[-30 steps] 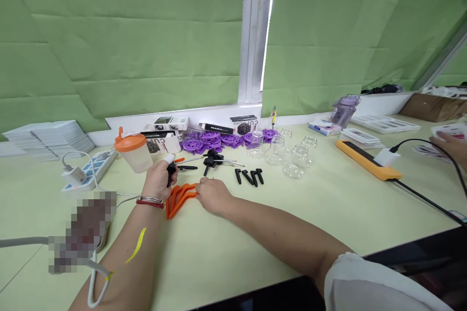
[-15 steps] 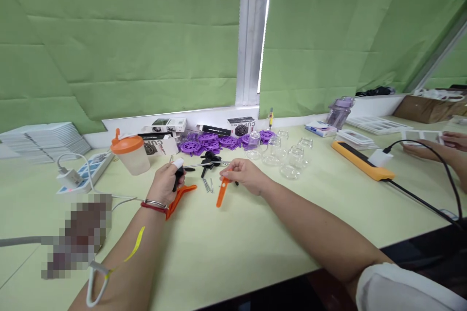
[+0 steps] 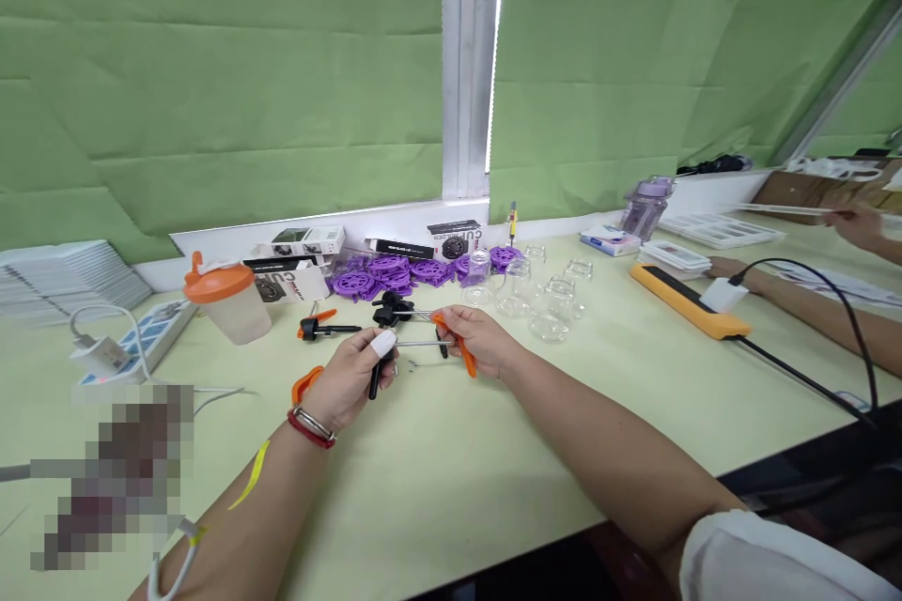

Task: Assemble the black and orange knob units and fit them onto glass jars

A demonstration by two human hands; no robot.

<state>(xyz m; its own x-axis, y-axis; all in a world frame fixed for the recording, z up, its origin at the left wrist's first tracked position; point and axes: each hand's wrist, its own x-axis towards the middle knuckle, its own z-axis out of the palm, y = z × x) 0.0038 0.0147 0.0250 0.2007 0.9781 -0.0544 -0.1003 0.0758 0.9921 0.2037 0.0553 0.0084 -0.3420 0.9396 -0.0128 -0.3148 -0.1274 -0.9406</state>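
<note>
Orange lever [image 3: 467, 359], pinched in right hand [image 3: 486, 342], slopes down-right; left hand [image 3: 352, 377] grips black part [image 3: 376, 382]; table edge [image 3: 521, 549] crosses frame's lower right.

The left forearm [image 3: 272, 479] angles in from the lower left, the right forearm [image 3: 588, 413] from the lower right. Near the frame's centre, the left hand [image 3: 356, 374] curls into a grip, thumb [image 3: 381, 346] uppermost; the right hand [image 3: 483, 338], slightly higher, pinches. The 2 hands are apart.

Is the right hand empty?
No, the right hand holds an orange piece, whose lower end juts out below the grip.
</note>
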